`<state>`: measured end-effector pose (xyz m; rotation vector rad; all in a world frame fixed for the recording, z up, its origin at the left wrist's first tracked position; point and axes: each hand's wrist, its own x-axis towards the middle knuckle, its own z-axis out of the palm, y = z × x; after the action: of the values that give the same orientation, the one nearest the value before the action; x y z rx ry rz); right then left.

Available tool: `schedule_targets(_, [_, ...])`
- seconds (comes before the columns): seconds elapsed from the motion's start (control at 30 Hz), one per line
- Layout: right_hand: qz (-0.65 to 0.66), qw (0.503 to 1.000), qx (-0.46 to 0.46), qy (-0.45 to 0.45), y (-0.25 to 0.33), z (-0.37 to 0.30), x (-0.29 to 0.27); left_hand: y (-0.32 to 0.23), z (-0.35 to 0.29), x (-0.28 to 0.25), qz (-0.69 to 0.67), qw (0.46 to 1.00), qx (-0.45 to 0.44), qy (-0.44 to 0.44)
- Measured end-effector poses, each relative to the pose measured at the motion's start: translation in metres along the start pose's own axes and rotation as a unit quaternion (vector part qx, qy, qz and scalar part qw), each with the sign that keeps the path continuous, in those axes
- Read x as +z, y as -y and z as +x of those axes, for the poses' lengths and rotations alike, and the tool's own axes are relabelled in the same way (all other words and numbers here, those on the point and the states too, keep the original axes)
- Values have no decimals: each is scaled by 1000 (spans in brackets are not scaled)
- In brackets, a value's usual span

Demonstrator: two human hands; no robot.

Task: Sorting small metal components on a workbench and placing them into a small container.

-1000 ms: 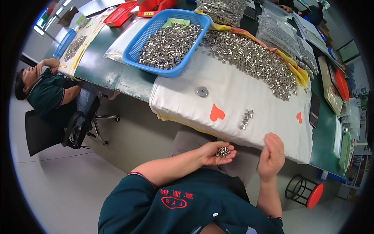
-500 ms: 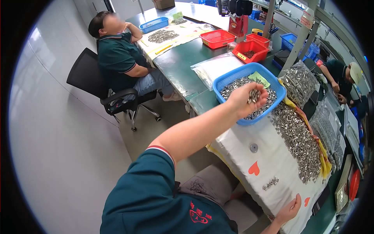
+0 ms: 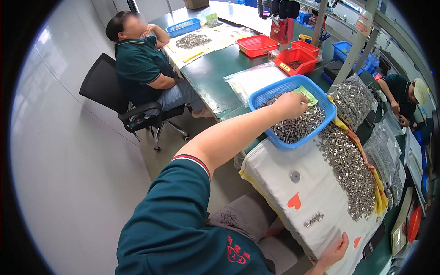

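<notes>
Parts (image 3: 299, 129) are probably going into basket (image 3: 275, 88), left hand (image 3: 292, 105) dipping there, grip hidden, needing lifting clear; right hand (image 3: 336, 250) sitting half-open, apparently empty, well apart.

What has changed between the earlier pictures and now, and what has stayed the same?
The left hand, first palm up near the lap holding a handful, moved forward to the blue basket and has turned palm down; whether it let everything go is hidden. The right hand stays near the cloth's front edge; the grey disc and small metal cluster remain.
</notes>
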<state>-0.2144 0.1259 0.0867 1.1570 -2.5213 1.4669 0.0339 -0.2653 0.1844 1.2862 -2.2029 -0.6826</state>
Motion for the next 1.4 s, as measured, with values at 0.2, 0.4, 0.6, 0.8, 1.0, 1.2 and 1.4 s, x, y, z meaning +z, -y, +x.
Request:
schedule_targets(0.2, [-14, 999, -32, 16, 1, 0, 2, -22, -26, -27, -25, 998, 50, -40])
schedule_targets(0.4, [-37, 997, -30, 65, 18, 7, -1, -54, -120, -37, -484, 827, 103, 268])
schedule_targets(0.6, [-39, 983, -89, 154, 52, 28, 29, -26, -214, 41, -524, 652, -33, 547])
schedule_targets(0.8, [-150, 963, -166, 148, 74, 16, 82, -24, -266, 98, -457, 657, -96, 592])
schedule_targets(1.0, [-143, 954, -234, 120, 105, -6, 95, -30, -270, 130, -494, 649, -142, 562])
schedule_targets(1.2, [-104, 956, -251, 110, 101, -12, 90, -43, -266, 140, -493, 652, -178, 548])
schedule_targets(1.4, [-87, 960, -235, 126, 90, -5, 77, -57, -261, 159, -529, 596, -268, 541])
